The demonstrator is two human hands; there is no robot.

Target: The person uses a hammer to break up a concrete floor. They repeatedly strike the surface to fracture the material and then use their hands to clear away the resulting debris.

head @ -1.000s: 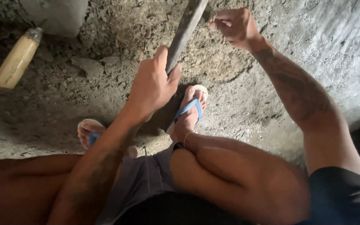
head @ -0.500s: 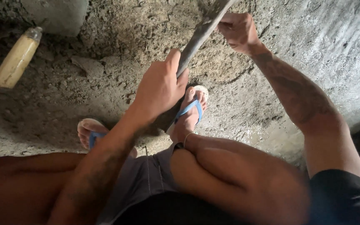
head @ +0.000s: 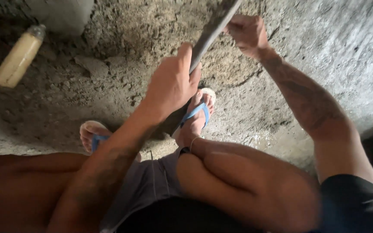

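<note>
Since the earlier frame the long grey tool handle had tilted further right. Left hand wrapped it low, right hand clasped it higher (both closed firmly). Its lower end stood by the sandalled foot. Loose earth lay broken, the surrounding ground unworked. One handle, two sandals, one bottle.

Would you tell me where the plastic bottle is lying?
In the head view, the plastic bottle lies upper left on the dirt ground, beside a grey block.
</note>
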